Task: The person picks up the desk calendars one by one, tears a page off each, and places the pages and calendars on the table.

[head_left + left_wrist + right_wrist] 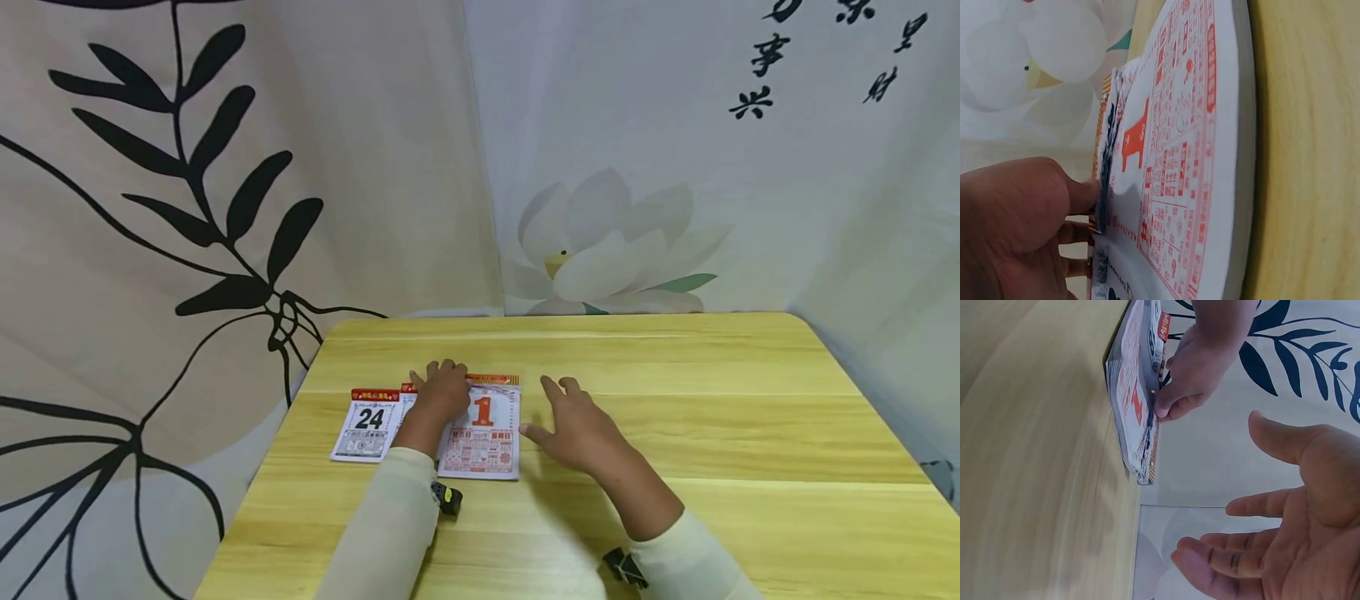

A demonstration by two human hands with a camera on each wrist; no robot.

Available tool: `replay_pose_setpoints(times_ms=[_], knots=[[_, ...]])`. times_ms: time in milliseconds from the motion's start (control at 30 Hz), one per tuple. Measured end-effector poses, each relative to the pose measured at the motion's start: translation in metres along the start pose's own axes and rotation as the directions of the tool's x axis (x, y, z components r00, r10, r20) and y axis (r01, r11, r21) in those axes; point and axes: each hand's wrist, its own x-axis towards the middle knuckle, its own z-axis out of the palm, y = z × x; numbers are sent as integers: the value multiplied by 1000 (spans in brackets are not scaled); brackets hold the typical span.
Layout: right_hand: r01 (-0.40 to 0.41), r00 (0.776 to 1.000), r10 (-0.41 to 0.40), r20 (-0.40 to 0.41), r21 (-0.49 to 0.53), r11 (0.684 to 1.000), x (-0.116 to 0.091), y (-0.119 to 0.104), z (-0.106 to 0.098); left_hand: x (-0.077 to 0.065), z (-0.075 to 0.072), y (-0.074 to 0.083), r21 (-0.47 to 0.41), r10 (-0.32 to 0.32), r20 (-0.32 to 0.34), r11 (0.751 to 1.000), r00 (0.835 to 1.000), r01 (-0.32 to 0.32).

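A tear-off calendar (480,454) with a big red 1 lies on the table. My left hand (442,396) is at its top left corner; in the left wrist view the thumb (1084,195) presses the top binding, with other fingers at the same edge. To the left lies a smaller calendar (367,429) showing a black 24 under a red header. Between the two, another red-headed calendar (408,399) is mostly hidden by my left hand and forearm. Just right of the red 1 calendar, my right hand (581,425) hovers with spread fingers, holding nothing.
The yellow wood-grain table (712,400) extends to the right of the calendars. Behind it hang a curtain with black leaf prints (225,125) and a pale panel with a lotus (615,242). A black clip (625,568) sits at the right sleeve cuff.
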Motion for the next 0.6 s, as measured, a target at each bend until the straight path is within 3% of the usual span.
replay_pose_setpoints(times_ms=[133,433,600], knots=[[-8,1000,8,-2,10,1000,-1,3,-1,1,0,-1,-22,17,-8,1000,1000,-17],[-11,1000,11,0,8,1000,-1,8,-5,0,0,-4,-158,83,-47,983,995,-89],[-15,1000,15,5,15,1000,-2,11,-7,1,0,-7,-272,140,-73,950,987,-155]])
